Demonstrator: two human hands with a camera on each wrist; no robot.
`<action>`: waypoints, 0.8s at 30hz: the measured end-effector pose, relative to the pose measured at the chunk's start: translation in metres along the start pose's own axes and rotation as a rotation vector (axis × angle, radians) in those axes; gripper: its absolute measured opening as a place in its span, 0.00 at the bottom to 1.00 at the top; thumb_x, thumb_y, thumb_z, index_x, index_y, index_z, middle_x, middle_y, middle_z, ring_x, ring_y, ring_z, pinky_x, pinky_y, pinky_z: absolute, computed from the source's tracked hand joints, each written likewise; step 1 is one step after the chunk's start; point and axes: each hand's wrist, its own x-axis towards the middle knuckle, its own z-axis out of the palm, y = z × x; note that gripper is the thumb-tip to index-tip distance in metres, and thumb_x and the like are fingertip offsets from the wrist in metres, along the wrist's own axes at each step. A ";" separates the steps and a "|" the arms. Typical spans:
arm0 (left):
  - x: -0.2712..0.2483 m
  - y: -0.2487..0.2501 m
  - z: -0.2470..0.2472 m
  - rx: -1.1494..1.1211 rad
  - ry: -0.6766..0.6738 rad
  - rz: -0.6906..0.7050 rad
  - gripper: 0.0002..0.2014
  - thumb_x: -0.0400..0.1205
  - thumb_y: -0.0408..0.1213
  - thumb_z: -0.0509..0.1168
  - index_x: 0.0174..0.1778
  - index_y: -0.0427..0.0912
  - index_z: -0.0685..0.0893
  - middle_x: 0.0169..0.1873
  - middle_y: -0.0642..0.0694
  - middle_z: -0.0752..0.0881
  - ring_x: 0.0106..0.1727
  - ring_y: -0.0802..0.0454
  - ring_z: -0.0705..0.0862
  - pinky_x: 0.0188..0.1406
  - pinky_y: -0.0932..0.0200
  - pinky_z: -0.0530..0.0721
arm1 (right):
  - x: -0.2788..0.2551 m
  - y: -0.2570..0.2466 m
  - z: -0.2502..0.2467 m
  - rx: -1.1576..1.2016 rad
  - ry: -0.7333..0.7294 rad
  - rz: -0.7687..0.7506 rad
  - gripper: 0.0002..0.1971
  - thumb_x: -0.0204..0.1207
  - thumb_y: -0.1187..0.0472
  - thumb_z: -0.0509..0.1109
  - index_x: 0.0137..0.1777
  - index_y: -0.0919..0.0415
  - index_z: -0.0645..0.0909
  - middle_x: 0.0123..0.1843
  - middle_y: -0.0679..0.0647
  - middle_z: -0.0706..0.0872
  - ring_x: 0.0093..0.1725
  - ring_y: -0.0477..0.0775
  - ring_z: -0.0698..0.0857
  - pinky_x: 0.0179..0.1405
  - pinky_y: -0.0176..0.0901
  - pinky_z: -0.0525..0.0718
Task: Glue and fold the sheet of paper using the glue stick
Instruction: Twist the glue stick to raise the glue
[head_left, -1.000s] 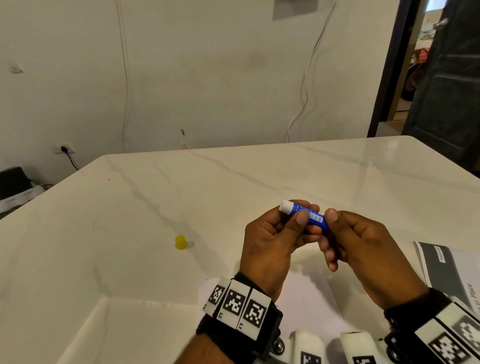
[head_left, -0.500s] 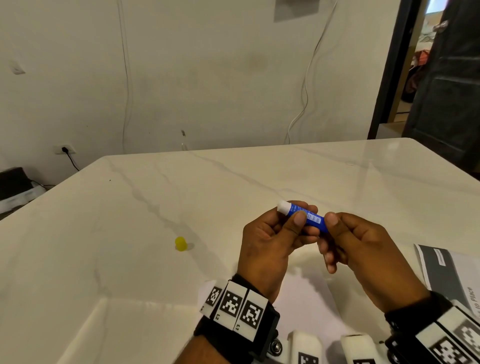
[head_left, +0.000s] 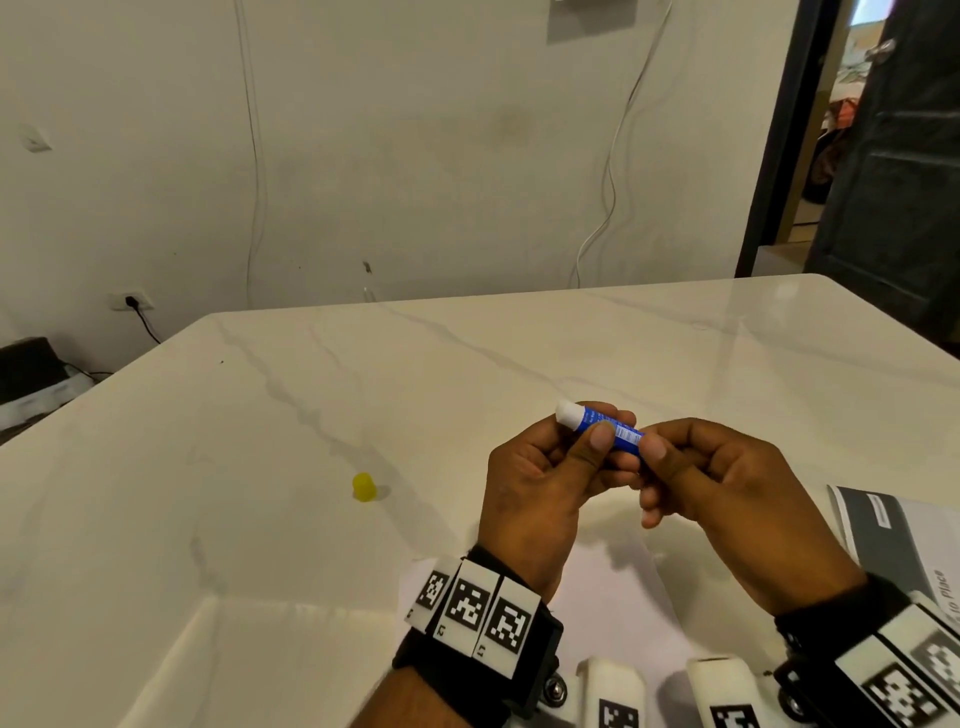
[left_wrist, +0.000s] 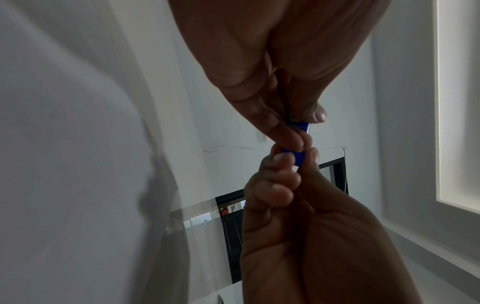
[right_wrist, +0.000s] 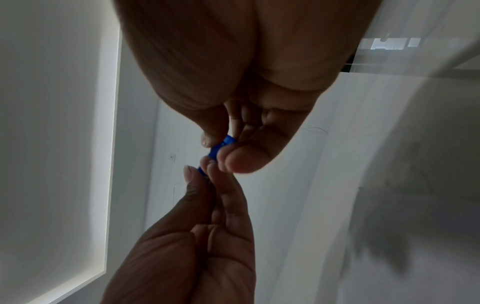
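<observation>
The glue stick (head_left: 602, 426) is held in the air above the desk (head_left: 467, 364), just right of the middle of the head view, between both hands. Its long axis runs from upper left to lower right in that frame: the white glue tip points up and to the left, bare of any cover, and the blue barrel slopes down to the right.

The left hand (head_left: 545, 488) has its grip narrowed round the upper barrel, thumb across the front and fingers curled behind, just below the white tip. The right hand (head_left: 727, 483) pinches the lower end of the barrel with thumb and fingertips; the right wrist view shows a ridged blue base between those fingertips, so this reads as the hand set to twist the base and drive the glue out or back.

The sheet of paper (head_left: 613, 608) lies flat on the desk directly under and behind the hands, toward the bottom of the frame, partly hidden by the wrists. The white tip faces away from it, so the coming move turns on this: the stick must be swung tip-down and brought back toward the bottom of the frame. The left hand, nearer the tip, seems better placed to steer it.

A small yellow cap (head_left: 364, 486) stands on the desk well to the left, and a printed booklet (head_left: 893, 540) lies at the right edge.
</observation>
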 end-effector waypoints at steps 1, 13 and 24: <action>0.000 0.000 0.000 0.005 -0.005 0.001 0.13 0.81 0.37 0.68 0.56 0.33 0.88 0.53 0.39 0.92 0.42 0.48 0.88 0.48 0.56 0.88 | -0.001 0.000 0.000 0.002 -0.009 0.016 0.15 0.75 0.48 0.68 0.44 0.60 0.89 0.30 0.61 0.88 0.26 0.59 0.84 0.32 0.52 0.86; 0.001 0.003 -0.002 -0.037 0.020 0.011 0.13 0.79 0.38 0.69 0.55 0.35 0.89 0.52 0.38 0.92 0.40 0.50 0.90 0.45 0.59 0.88 | 0.000 0.002 0.002 0.007 -0.004 -0.010 0.16 0.69 0.49 0.72 0.53 0.57 0.87 0.37 0.59 0.92 0.32 0.57 0.88 0.38 0.48 0.88; 0.001 0.002 -0.002 -0.011 0.000 0.015 0.15 0.80 0.38 0.68 0.58 0.33 0.88 0.53 0.39 0.92 0.41 0.50 0.88 0.48 0.57 0.89 | 0.000 0.000 0.004 0.014 -0.033 0.046 0.19 0.76 0.44 0.65 0.48 0.57 0.89 0.33 0.60 0.89 0.28 0.57 0.84 0.29 0.46 0.86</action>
